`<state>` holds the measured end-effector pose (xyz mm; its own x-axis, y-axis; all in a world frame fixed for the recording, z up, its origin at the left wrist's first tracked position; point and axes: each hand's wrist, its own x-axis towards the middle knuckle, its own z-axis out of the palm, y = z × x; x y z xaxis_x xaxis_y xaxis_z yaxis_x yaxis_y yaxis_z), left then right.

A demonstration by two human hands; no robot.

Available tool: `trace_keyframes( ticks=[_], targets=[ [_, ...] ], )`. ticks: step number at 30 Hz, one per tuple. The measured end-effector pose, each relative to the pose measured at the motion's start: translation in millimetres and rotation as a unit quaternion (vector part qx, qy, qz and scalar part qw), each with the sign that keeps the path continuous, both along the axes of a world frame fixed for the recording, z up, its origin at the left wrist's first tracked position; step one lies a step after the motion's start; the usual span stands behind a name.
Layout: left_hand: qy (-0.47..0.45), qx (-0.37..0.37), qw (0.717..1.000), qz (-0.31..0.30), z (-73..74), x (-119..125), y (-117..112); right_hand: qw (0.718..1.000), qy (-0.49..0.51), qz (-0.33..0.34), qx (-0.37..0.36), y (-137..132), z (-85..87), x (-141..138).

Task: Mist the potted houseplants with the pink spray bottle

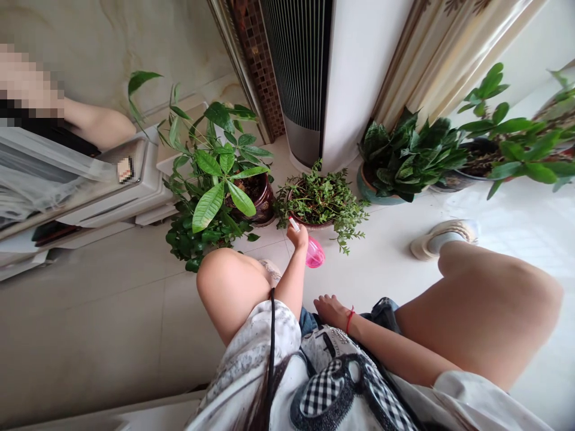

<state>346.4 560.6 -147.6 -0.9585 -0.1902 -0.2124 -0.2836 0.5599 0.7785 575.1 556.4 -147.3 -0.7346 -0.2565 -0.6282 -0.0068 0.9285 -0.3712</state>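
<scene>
My left hand [297, 236] is closed around a pink translucent spray bottle [315, 252] with a white and red nozzle [293, 224]. The nozzle points toward a low, bushy potted plant [321, 194], whose leaves are just beyond my hand. My right hand [331, 309], with a red string on its wrist, rests near my lap with its fingers stretched out and holds nothing. Left of the low plant stands a broad-leaved plant [220, 170] in a dark brown glazed pot [265, 206].
Behind the pots stands a tall white and black floor unit [309, 78]. To the right are a dark-leaved plant [404, 158], another potted plant [516, 143] and a beige curtain [417, 60]. A white cabinet [121, 197] stands at left, with a partly blurred person's arm above it.
</scene>
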Motion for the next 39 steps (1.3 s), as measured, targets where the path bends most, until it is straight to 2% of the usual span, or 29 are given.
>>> trace_keyframes(
  ticks=[4,11,17,28,39],
  targets=[
    [-0.024,-0.007,1.0,0.006,-2.1,10.6,0.8,1.0,-0.001,0.001,0.002,-0.9,0.2,-0.1],
    [-0.03,0.022,0.996,-0.084,-13.7,31.5,14.6,1.0,-0.004,0.002,0.006,-0.2,2.7,-0.6],
    [-0.017,0.049,0.991,-0.123,-24.1,38.7,19.2,1.0,0.001,0.001,0.005,-0.5,0.9,0.8],
    [-0.013,0.085,0.975,-0.207,-33.5,53.7,25.6,1.0,0.019,0.001,0.011,-0.5,-6.8,3.7],
    [0.0,0.094,0.974,-0.205,-38.3,58.4,25.4,1.0,0.017,-0.002,0.012,-1.4,-8.6,3.2]
  ],
)
